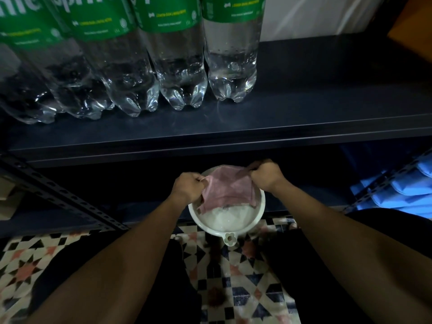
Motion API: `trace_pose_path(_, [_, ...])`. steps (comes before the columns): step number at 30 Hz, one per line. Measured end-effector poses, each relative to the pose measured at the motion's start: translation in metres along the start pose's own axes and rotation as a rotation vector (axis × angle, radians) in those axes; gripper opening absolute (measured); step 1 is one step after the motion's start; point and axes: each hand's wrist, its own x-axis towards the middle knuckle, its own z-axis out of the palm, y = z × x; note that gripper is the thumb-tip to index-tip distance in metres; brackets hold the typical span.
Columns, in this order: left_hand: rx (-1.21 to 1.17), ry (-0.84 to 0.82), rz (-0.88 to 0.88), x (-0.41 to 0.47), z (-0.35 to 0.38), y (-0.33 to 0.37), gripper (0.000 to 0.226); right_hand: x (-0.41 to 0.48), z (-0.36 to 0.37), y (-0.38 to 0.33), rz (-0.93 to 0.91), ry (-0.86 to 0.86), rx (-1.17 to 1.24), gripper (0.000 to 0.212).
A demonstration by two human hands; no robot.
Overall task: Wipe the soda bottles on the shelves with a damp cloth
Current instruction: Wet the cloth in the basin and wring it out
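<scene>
Several clear soda bottles (177,66) with green labels stand in a row on the dark shelf (304,122). Below the shelf, a pink cloth (228,188) is stretched over a white basin (261,208) holding foamy water. My left hand (188,187) grips the cloth's left corner. My right hand (266,175) grips its right corner. The cloth's lower edge dips into the foam.
A slotted metal shelf post (53,190) runs diagonally at the left. Blue packages (406,190) lie on the lower right. Patterned floor tiles (233,277) lie under the basin, between my dark-clothed legs. The right part of the shelf holds no bottles.
</scene>
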Motion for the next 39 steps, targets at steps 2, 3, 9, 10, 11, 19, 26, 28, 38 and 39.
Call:
trace_pose_path(2, [-0.104, 0.042, -0.013, 0.0, 0.007, 0.004, 0.013, -0.004, 0.007, -0.002, 0.023, -0.014, 0.054, 0.022])
trace_pose_path(3, [-0.156, 0.05, -0.023, -0.001, 0.011, 0.007, 0.007, -0.006, 0.01, -0.003, 0.04, -0.032, 0.083, 0.022])
trace_pose_path(9, [-0.45, -0.006, -0.071, -0.009, 0.031, 0.025, 0.018, -0.008, 0.032, -0.014, 0.123, -0.132, 0.309, 0.017])
trace_pose_path(10, [-0.47, -0.01, -0.071, -0.011, 0.033, 0.028, 0.018, -0.009, 0.034, -0.016, 0.122, -0.134, 0.343, 0.009])
trace_pose_path(11, [-0.484, -0.008, -0.071, -0.012, 0.035, 0.029, 0.018, -0.01, 0.035, -0.019, 0.129, -0.128, 0.371, 0.005])
trace_pose_path(19, [-0.545, -0.012, -0.132, -0.012, 0.036, 0.036, 0.021, -0.016, 0.033, -0.024, 0.094, -0.126, 0.33, 0.026])
trace_pose_path(26, [-0.516, 0.024, -0.127, -0.013, 0.035, 0.034, 0.017, -0.024, 0.035, -0.03, 0.031, -0.054, 0.202, 0.016])
trace_pose_path(28, [-0.521, 0.057, -0.144, -0.011, 0.032, 0.033, 0.016, -0.026, 0.033, -0.033, 0.054, -0.029, 0.2, 0.02])
trace_pose_path(38, [-0.662, 0.037, -0.222, -0.018, 0.028, 0.041, 0.012, -0.027, 0.037, -0.035, -0.024, -0.034, 0.176, 0.016])
trace_pose_path(39, [-0.689, 0.027, -0.24, -0.019, 0.028, 0.043, 0.011, -0.027, 0.037, -0.035, -0.038, -0.039, 0.179, 0.015])
